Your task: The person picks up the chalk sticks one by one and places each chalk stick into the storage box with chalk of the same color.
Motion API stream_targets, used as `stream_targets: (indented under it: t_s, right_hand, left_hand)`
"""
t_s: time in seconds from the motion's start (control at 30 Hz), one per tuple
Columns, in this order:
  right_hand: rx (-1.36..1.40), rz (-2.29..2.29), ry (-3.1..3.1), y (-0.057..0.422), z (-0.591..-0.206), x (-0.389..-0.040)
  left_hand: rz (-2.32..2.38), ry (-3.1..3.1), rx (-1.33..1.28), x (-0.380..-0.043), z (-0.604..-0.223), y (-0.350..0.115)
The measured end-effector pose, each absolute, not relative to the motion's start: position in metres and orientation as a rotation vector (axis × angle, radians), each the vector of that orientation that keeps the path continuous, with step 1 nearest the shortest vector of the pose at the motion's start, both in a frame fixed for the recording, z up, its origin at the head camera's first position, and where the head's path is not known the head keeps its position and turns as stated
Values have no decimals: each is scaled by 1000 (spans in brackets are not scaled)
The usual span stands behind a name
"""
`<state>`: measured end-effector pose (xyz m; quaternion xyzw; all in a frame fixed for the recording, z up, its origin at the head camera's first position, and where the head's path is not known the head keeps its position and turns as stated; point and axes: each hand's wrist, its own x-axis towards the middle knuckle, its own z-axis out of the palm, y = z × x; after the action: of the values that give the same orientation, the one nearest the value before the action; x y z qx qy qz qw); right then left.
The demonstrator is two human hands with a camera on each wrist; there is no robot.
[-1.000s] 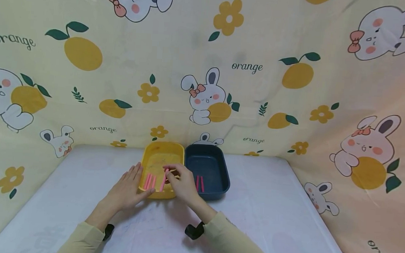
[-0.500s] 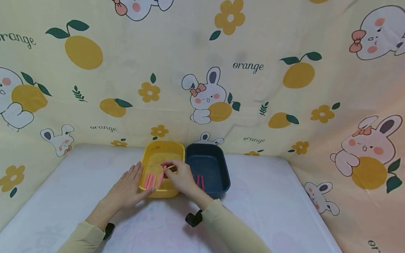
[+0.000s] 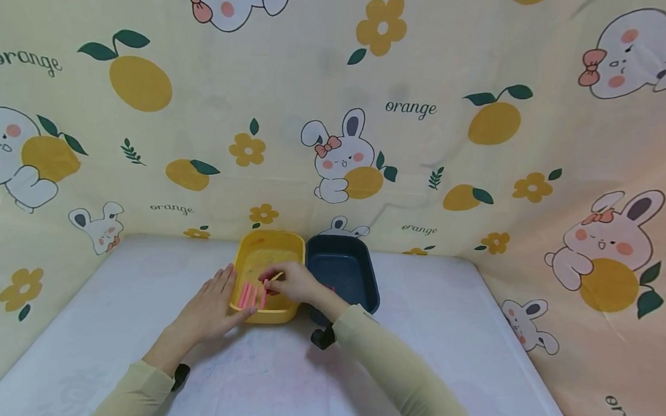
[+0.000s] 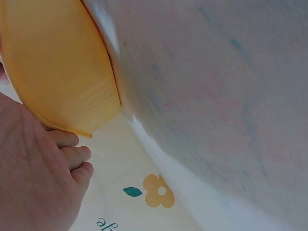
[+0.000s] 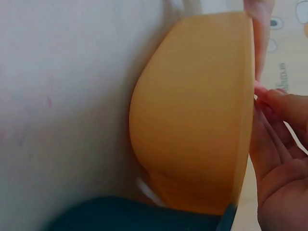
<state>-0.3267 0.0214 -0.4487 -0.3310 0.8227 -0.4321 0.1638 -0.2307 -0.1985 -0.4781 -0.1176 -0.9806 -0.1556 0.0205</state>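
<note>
In the head view, a yellow tray holds a row of pink sticks at its near left. My right hand reaches into it and pinches one upright-looking pink stick just right of that row. The right wrist view shows the end of this stick between thumb and fingers, beyond the tray wall. With straight fingers, my left hand rests along the tray's left side, its thumb over the near left corner. In the left wrist view, the left fingers touch the tray rim.
A dark blue tray stands against the yellow one on the right. My right forearm covers its near part, and only the tips of pink sticks show there. Behind both trays rises a patterned cloth; a white cover lies on the table.
My right hand has moved left inside the yellow tray, bringing the pinched stick beside the row. The forearm now hides more of the sticks in the blue tray. My left hand stays put.
</note>
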Motion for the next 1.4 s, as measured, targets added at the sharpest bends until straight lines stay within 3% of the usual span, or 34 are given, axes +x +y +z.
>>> stream_targets:
  t_s: [0.5,1.4]
  right_hand:
    - [-942,-1038,2343,14,-452,-353]
    - [-1237,-554,2469,2,-462,-370]
  left_hand:
    - [-498,-3034,-372,-229,-476,-199]
    - [-507,-3050,-364,-231,-477,-200]
